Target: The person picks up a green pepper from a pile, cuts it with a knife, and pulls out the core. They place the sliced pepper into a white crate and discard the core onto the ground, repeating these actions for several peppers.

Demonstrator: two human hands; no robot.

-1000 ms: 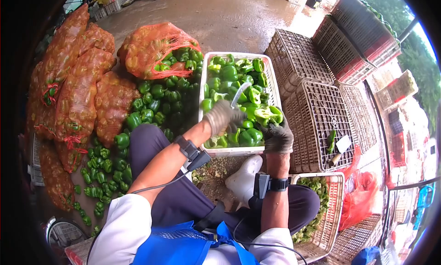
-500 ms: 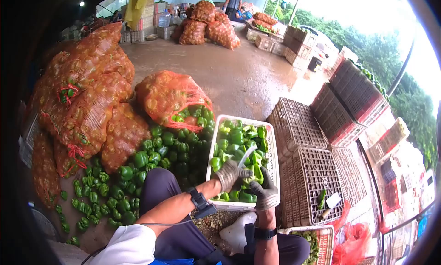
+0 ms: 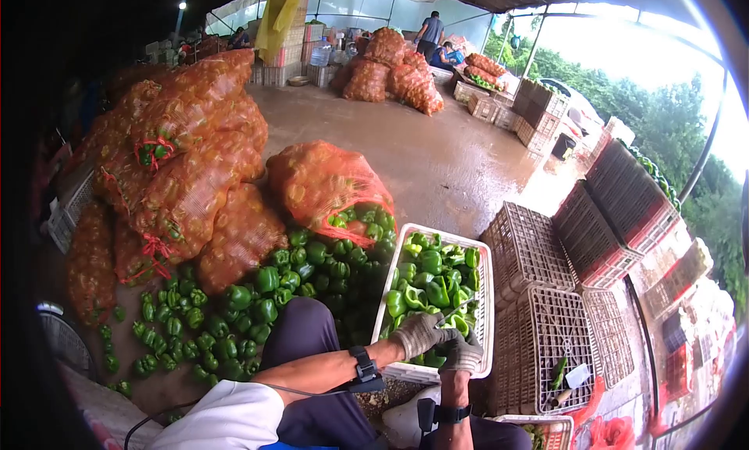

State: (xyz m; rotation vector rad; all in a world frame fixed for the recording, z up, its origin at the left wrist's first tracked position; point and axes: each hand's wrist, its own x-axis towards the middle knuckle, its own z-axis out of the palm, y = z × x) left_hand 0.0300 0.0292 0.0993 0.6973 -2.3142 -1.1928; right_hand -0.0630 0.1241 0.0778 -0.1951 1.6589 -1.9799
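Both my hands wear grey gloves and meet over the near end of a white plastic crate (image 3: pixel 488 294) of green bell peppers (image 3: pixel 437 291), some whole and some cut open. My left hand (image 3: pixel 420 334) is closed, its fingertips against the right hand. The knife whose pale blade showed in it half a second ago is hidden now. My right hand (image 3: pixel 463 352) is closed around a cut green bell pepper (image 3: pixel 456 323), light flesh showing above the fingers. How the fingers grip is partly hidden.
Loose bell peppers (image 3: pixel 265 281) lie on the floor left of the crate, spilling from an orange mesh sack (image 3: pixel 328 184). Full sacks (image 3: pixel 195 161) are piled at left. Stacked crates (image 3: pixel 523 247) stand at right, one bearing a white-bladed tool (image 3: pixel 577 376). People (image 3: pixel 431 35) are at the back.
The view has tilted up and turned left, so the scene sits lower and farther right. My hands have come together, and the knife blade has gone out of sight behind them.
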